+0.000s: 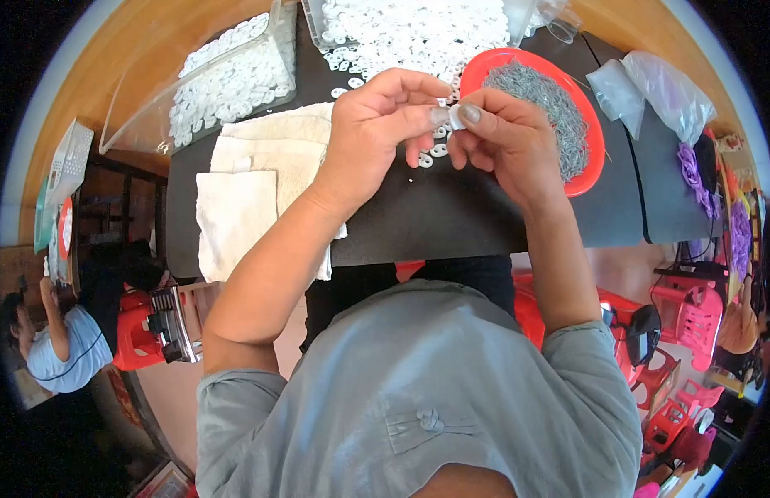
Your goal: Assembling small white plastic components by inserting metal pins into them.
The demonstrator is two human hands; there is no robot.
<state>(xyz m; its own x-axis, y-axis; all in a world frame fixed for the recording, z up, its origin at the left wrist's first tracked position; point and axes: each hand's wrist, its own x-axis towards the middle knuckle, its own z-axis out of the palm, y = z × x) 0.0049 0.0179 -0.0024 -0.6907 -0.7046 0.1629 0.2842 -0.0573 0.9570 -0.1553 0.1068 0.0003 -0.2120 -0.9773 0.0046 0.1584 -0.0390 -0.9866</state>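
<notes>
A clear tub [227, 83] of white rings sits far left, beside folded cream towels [260, 178]. Over the black table [451, 216], the left hand [376, 124] and right hand [505, 137] pinch one small white ring [456, 117] together (fingertips touching it). Right: a red plate [588, 178] of grey metal bits, then clear bags [650, 87].

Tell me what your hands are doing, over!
Left hand and right hand together over black mat. Both pinch a small white ring. Red plate of grey metal bits beside right hand. Nothing blocking.
</notes>
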